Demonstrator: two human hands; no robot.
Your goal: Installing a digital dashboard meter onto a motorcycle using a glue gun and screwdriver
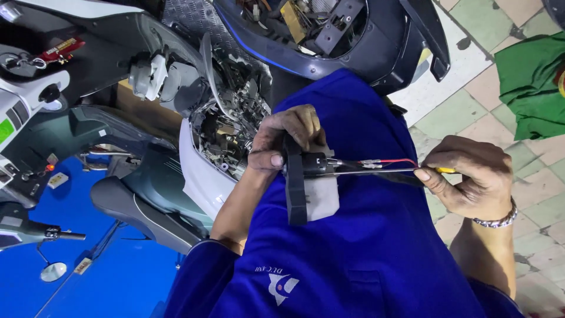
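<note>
Steadying a black electrical part [303, 171] with red wires over the blue-clad lap, near the opened scooter, the left hand [288, 138] clamps it while the right hand [471, 176], fingers closed, drives a thin screwdriver [376, 172] into it.

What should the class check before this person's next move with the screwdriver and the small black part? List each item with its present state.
1. Left hand grips the black part firmly: ok.
2. Right hand holds the screwdriver at its handle end: ok.
3. Screwdriver tip seated in the black part: cannot tell, the meeting point is too small to see.
4. Red wire well clear of the shaft: not ok, it runs close alongside.
5. Black part resting on a firm surface: not ok, it is held up in front of the blue shirt.
</note>
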